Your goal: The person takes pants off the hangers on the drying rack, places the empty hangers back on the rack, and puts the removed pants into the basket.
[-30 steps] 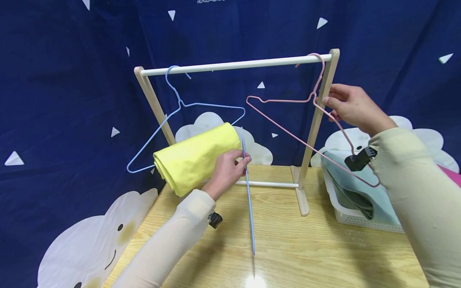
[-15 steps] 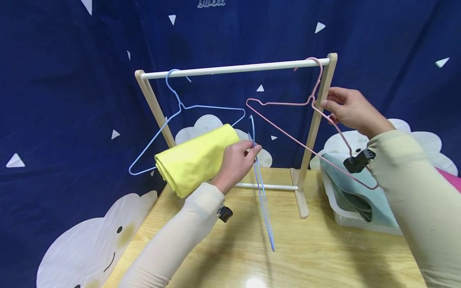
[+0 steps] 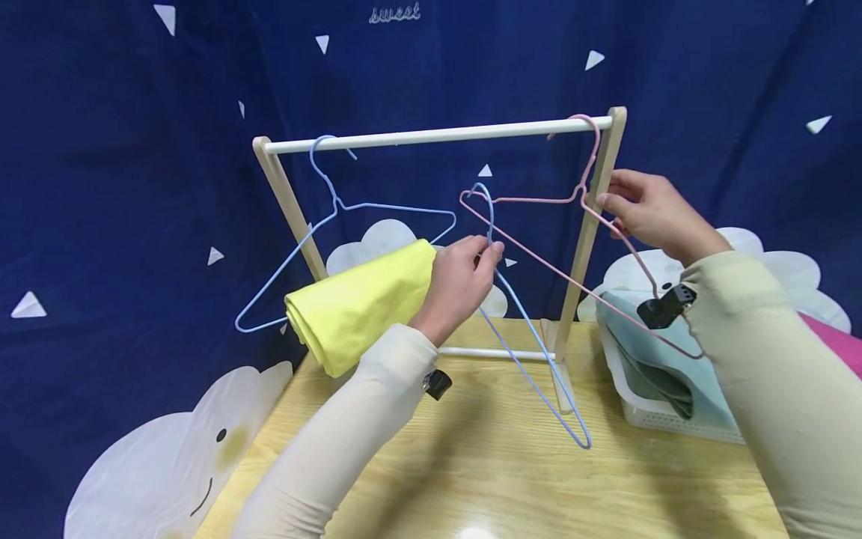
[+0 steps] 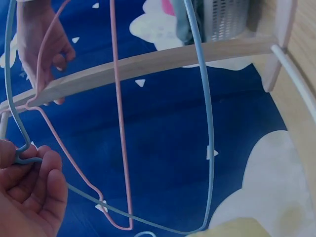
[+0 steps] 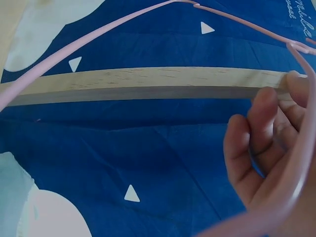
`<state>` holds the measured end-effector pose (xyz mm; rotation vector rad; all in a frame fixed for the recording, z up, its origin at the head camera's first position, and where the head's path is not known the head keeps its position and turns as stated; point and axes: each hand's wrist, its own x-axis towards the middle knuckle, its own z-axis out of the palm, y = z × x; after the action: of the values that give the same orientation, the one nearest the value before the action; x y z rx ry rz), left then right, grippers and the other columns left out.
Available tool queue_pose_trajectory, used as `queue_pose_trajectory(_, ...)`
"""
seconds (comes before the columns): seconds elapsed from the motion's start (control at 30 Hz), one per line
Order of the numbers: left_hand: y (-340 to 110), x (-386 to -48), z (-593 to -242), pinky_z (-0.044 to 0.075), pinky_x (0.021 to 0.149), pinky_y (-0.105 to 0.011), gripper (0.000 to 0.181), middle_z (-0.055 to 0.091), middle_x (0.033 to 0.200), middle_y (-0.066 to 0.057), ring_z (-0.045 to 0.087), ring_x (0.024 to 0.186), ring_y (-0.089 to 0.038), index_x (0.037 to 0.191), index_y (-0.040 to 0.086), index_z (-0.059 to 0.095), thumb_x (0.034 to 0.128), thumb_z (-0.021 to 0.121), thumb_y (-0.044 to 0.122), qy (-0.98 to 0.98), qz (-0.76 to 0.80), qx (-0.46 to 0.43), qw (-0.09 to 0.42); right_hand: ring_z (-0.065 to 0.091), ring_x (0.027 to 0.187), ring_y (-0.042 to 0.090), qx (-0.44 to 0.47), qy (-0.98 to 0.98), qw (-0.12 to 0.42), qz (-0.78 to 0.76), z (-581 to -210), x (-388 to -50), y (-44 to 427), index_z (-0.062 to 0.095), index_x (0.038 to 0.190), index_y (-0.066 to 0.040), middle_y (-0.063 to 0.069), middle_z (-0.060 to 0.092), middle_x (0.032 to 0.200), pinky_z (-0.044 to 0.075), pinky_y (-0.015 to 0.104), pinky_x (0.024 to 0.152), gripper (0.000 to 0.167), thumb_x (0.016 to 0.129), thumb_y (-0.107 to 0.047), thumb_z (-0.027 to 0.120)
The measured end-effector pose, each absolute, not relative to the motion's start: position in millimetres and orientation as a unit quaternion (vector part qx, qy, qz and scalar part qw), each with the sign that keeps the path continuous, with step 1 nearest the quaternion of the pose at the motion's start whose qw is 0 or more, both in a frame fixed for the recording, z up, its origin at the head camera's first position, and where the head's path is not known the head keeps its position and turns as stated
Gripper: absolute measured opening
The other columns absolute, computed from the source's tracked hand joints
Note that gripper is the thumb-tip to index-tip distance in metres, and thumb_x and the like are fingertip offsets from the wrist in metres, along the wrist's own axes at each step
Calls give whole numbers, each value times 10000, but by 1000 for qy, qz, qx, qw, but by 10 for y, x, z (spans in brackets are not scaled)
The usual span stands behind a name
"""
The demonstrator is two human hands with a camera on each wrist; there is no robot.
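Note:
My left hand (image 3: pixel 461 284) pinches a light blue clothes hanger (image 4: pixel 207 98) just below its hook, in front of the rack. The hanger tilts, its far end pointing down and right over the table. My right hand (image 3: pixel 656 213) grips the right wooden post (image 3: pixel 602 168) of a small clothes rack, thumb in front and fingers curled round it. A pink hanger (image 3: pixel 539 200) hooks over the white bar (image 3: pixel 438 136) beside that post. At the bar's left end another blue hanger (image 3: pixel 404 208) hangs, with a folded yellow cloth (image 3: pixel 364 299) draped over its lower rod.
A white basket (image 3: pixel 622 385) holding a pale green cloth (image 3: pixel 673 344) stands right of the rack, with something magenta (image 3: pixel 835 344) behind my right sleeve. The wooden table (image 3: pixel 512 479) lies below. A dark blue curtain (image 3: pixel 135 150) with white shapes hangs behind and at the left.
My left hand has moved up and right with the blue hanger, turning it from nearly edge-on to show its loop. My right hand stays on the post.

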<state>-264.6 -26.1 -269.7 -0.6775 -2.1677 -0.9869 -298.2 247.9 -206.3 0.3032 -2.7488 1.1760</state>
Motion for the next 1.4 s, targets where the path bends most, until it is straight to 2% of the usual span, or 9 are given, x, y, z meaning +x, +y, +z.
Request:
queue_pose_trajectory(0.17,-166,-2668,-2592,275,518,-187,397,409,588,10,420,532,-130,613,95,495,995,544,189,-820,-368,-277,340,584,863,141,104,-911,82,390,-2056,-2974,2522,383,1507,-154,107,537,1400,533,166,703,519,1047,-393,418)
queue_pose_trajectory(0.53,-35,-2681,-2337,306,535,-206,403,433,603,5,464,554,-139,644,101,510,1025,510,231,-825,-341,-287,347,585,805,68,104,-908,97,393,-2068,-2982,2591,410,1479,-135,-142,612,1183,531,178,681,502,1043,-382,437)
queue_pose_trajectory(0.73,5,-2748,-2209,320,534,-198,395,452,609,1,486,577,-136,671,96,537,1035,491,242,-820,-351,-279,356,577,768,87,105,-908,105,392,-2094,-2995,2603,407,1472,-115,-166,606,1137,526,177,670,502,1044,-375,434)
queue_pose_trajectory(0.87,11,-2773,-2158,331,552,-201,394,458,613,1,481,589,-137,681,90,547,1039,482,241,-817,-361,-272,358,581,782,51,118,-902,112,400,-2121,-3001,2569,411,1465,-96,-219,597,1082,529,174,671,497,1043,-357,441)
queue_pose_trajectory(1.4,43,-2824,-2052,357,545,-195,405,487,649,8,520,621,-119,729,108,585,1061,431,283,-849,-335,-228,339,572,867,19,120,-898,111,408,-2167,-3015,2476,402,1481,-102,-227,603,1103,528,158,686,507,1044,-355,440)
